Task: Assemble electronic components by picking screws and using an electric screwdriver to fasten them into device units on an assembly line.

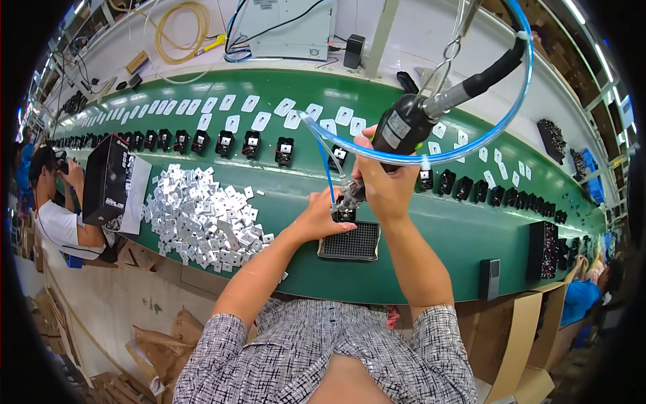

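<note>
Long green bench (286,192), bowed by the lens; runs right across the view. Beyond it: coiled yellow hose (182,34), light grey cabinet (282,30). At left, person in white (60,219), dark object raised near the head; at far right, person in blue (580,301) by the bench edge. On the bench: white plates (250,103) in uneven rows, row of black housings (252,144) on the near side of these, heap of white pieces (202,215) left of the forearms.

Containers: printed black carton (106,180) at left, contents hidden. Shallow grid tray (348,249), dark, in front of the torso. Blue bin (591,176) far right, contents too small to tell. Open cardboard box (515,337) below the bench.

Black power driver (397,131): just beyond the grid tray, hangs from a chain (441,71). Long axis slants from upper right to lower left; points nose-down at the worked housing (344,216). Bit contact: cannot tell.

Right hand (390,178): grip closed round the driver body. Left hand (317,217): grip narrow, holding the worked housing at the tray's far edge.
</note>
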Demonstrator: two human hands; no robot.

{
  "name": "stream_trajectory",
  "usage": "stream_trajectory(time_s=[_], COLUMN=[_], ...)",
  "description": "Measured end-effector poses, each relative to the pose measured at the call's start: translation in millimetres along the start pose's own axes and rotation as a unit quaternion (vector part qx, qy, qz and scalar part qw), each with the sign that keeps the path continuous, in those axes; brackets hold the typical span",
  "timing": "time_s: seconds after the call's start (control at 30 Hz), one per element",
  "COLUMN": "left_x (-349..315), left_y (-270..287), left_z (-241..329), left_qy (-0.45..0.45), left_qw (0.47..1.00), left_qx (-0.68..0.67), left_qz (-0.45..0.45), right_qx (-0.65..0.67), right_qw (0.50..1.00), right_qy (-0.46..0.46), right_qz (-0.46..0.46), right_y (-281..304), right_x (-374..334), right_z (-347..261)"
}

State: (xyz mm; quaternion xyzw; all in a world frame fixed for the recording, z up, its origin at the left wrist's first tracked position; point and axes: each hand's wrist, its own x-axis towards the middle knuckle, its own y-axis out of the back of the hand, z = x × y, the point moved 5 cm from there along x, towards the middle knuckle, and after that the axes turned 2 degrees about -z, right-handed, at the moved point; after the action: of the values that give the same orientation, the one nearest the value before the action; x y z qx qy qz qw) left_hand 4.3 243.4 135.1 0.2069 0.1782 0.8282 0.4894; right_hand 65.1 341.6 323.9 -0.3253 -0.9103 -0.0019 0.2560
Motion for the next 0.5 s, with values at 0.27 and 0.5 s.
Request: stream_trajectory(time_s=[0.27, 0.5], left_x=[-2.9, -2.1], left_y=[-2.5, -3.5], left_z=[-6.6, -4.1], left_qy=[0.042, 0.065], left_qw=[0.999, 0.997], left_qx=[-0.014, -0.019], left_qz=[-0.005, -0.025], right_qx=[-0.034, -0.030], right_qw=[0.999, 0.999], right_qy=[-0.005, 0.006], right_qz=[0.011, 0.018], right_y=[0.9, 2.7], right_x=[-10.2, -11.1], right_z=[26.6, 29.1])
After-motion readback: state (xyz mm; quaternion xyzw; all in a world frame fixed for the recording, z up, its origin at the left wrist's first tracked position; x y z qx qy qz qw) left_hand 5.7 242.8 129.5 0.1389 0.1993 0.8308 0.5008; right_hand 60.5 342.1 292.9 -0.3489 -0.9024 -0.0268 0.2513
